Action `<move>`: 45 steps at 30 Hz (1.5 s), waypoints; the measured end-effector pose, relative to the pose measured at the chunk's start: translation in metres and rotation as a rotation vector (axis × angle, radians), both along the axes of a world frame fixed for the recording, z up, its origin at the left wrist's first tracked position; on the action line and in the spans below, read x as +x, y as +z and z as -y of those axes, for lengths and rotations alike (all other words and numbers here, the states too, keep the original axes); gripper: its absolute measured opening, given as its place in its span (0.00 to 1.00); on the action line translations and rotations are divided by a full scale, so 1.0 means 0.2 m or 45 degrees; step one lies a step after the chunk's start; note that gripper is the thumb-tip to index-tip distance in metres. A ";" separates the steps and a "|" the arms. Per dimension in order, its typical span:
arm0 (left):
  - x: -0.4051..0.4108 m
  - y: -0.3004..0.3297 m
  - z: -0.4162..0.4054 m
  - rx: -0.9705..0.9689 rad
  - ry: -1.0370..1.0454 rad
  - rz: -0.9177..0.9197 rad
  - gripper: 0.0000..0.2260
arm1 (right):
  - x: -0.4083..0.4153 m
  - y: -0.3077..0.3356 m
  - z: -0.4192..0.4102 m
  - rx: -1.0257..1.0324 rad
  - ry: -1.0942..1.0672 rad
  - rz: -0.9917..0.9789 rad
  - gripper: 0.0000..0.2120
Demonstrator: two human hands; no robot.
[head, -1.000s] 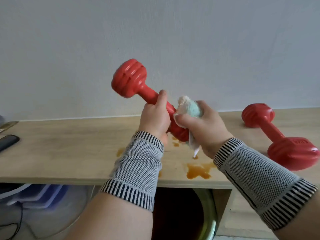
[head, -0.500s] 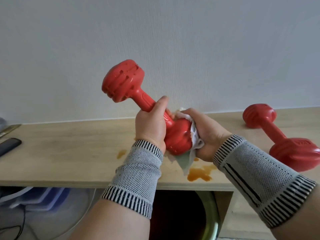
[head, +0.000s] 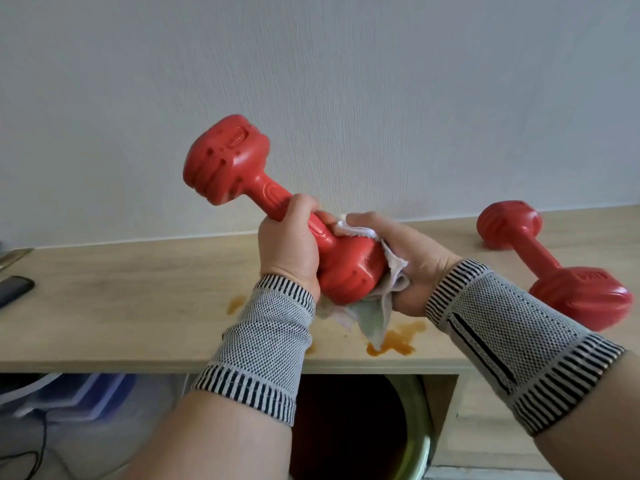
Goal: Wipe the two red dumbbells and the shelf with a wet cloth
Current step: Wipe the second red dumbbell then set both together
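Left hand (head: 287, 251) is gripping the dumbbell (head: 277, 209) handle above the shelf (head: 138, 299), right hand (head: 412, 261) clutching cloth (head: 374, 313) around its lower head; second dumbbell (head: 554, 268) and stains (head: 394, 337) likely remaining.

bare pale wooden shelf top (head: 138, 299): open between dark flat device (head: 15, 289) at left edge and orange-brown liquid spills (head: 394, 341) mid-front | right end: blocked by red plastic dumbbell (head: 550, 268) lying flat
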State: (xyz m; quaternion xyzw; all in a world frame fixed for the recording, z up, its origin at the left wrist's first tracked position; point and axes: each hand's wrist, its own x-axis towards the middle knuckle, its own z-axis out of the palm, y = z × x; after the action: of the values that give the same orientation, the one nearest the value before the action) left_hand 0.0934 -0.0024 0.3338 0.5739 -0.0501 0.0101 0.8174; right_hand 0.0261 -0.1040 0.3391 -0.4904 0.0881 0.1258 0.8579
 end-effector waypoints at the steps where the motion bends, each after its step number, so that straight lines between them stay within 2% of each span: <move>1: 0.01 0.00 0.00 0.040 0.027 0.023 0.15 | 0.01 0.00 -0.01 -0.008 -0.066 0.038 0.12; 3: 0.04 0.01 0.00 0.234 0.043 0.068 0.13 | 0.05 -0.05 -0.02 -0.147 -0.305 0.167 0.12; 5: 0.05 0.01 0.02 0.344 -0.046 0.009 0.17 | 0.08 -0.11 -0.03 -0.486 -0.618 0.333 0.15; 7: 0.03 0.00 0.03 0.240 -0.156 -0.176 0.17 | 0.09 -0.13 -0.02 -0.906 -0.792 0.502 0.18; 9: 0.01 -0.01 0.04 0.081 -0.216 -0.293 0.16 | 0.08 -0.12 -0.02 -1.084 -0.854 0.569 0.19; 13: 0.01 -0.03 0.04 0.004 -0.137 -0.258 0.15 | 0.10 -0.12 -0.06 -0.922 -0.876 0.461 0.13; 15: 0.01 -0.04 0.05 0.071 -0.079 -0.160 0.12 | 0.12 -0.11 -0.05 -0.702 -0.846 0.246 0.13; 18: 0.00 -0.04 0.05 0.154 -0.072 0.008 0.10 | 0.14 -0.10 0.00 -0.290 -0.638 -0.023 0.12; 22: 0.01 -0.05 0.04 0.233 -0.050 0.107 0.08 | 0.13 -0.12 -0.01 -0.101 -0.482 0.003 0.11; 24: 0.02 -0.04 0.03 0.185 -0.034 0.049 0.06 | 0.08 -0.12 -0.01 -0.078 -0.273 0.025 0.17; 26: 0.03 -0.04 0.02 0.088 -0.018 -0.027 0.12 | 0.03 -0.08 -0.01 -0.019 -0.038 0.068 0.15; 28: 0.02 -0.03 0.02 -0.062 -0.062 -0.083 0.18 | -0.01 -0.04 0.01 0.125 0.037 0.060 0.15; 30: 0.02 -0.01 0.02 -0.181 -0.131 -0.130 0.19 | -0.03 -0.02 0.01 0.275 0.024 0.042 0.18; 32: 0.03 -0.01 0.01 -0.160 -0.111 -0.159 0.18 | -0.02 -0.01 -0.02 0.276 -0.032 0.087 0.15; 34: 0.04 0.00 0.02 0.057 -0.066 -0.114 0.16 | 0.02 -0.03 -0.04 0.211 -0.221 0.131 0.14; 36: 0.04 -0.01 0.04 0.197 -0.108 -0.107 0.17 | 0.05 -0.06 -0.05 0.073 -0.464 0.217 0.18; 40: 0.02 -0.04 0.05 0.142 -0.190 -0.284 0.12 | 0.07 -0.07 -0.06 -0.090 -0.777 0.357 0.15; 43: 0.02 -0.08 0.05 -0.017 -0.190 -0.325 0.10 | 0.10 -0.07 -0.02 0.058 -0.711 0.269 0.25; 45: 0.02 -0.07 0.05 -0.076 -0.171 -0.294 0.10 | 0.10 -0.06 -0.01 0.172 -0.516 0.220 0.25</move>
State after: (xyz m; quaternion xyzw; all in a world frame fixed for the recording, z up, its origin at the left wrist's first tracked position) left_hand 0.0967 -0.0129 0.3202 0.5420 0.0064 -0.1095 0.8332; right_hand 0.0468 -0.1018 0.3269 -0.4133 0.1023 -0.0858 0.9008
